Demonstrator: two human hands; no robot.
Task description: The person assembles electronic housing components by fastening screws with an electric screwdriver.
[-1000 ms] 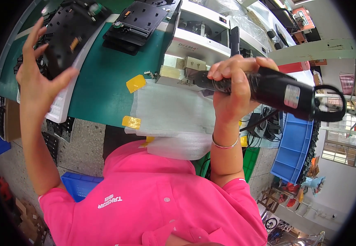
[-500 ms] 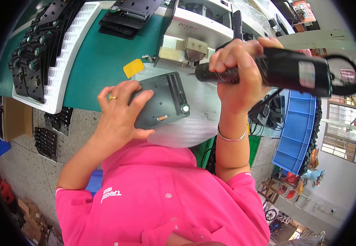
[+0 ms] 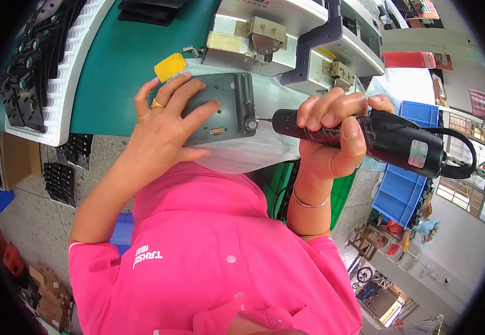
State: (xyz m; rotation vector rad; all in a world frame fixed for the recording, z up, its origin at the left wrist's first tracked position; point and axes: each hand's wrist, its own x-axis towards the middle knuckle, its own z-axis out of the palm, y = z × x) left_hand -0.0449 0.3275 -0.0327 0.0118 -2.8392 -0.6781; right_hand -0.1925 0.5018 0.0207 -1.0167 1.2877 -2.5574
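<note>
My left hand (image 3: pixel 167 120) grips the left side of a flat black panel (image 3: pixel 227 100), fingers across its top face and thumb by its near edge. A raised bar with a round metallic end runs down the panel's right side, and a small connector sits near its front edge. My right hand (image 3: pixel 334 125) is wrapped around a black corded electric screwdriver (image 3: pixel 401 146), held nearly level. Its thin bit points left at the round end of the bar. The tip is very close to it; contact cannot be made out. Beneath the panel lies a translucent foam sheet (image 3: pixel 248 156).
Two screw-feeder machines (image 3: pixel 264 38) stand beyond the panel. A yellow piece (image 3: pixel 170 67) and small metal parts lie on the green mat (image 3: pixel 108 84). At left, a white foam tray (image 3: pixel 66 106) holds several black panels (image 3: pixel 30 86). A blue crate (image 3: pixel 399 192) is at right.
The screwdriver has come down and away from the machines, its bit now at the bar's round end. The panel has turned slightly and shifted a little away from me in view.
</note>
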